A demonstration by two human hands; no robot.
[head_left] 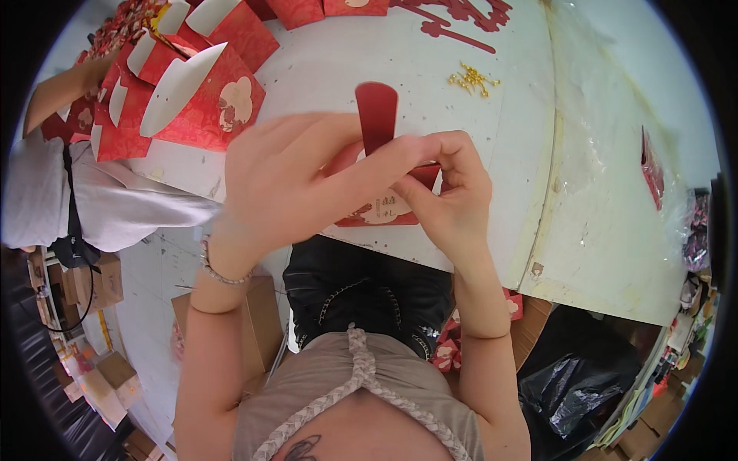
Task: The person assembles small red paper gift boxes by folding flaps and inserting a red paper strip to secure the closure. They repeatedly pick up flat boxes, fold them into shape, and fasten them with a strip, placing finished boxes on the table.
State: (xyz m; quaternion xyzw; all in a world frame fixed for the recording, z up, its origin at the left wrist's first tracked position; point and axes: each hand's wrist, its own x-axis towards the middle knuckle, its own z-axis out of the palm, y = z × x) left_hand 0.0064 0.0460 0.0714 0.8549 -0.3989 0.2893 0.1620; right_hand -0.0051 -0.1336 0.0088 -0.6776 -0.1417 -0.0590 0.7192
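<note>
My left hand (288, 180) pinches the flat red paper envelope (378, 123) | my right hand (450, 192) pinches it too | envelope sits over the white table (492, 223) edge | small gold pins (473, 79) lie near

White table (492, 223) with stacked red envelopes (192, 92), gold pins (474, 78), red paper cutouts (453, 19).

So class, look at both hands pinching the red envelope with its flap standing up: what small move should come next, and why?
Probably fold the upright flap down over the red envelope. Both the left hand and right hand pinch the envelope at the flap's base, above the white table, so the crease looks ready.
</note>
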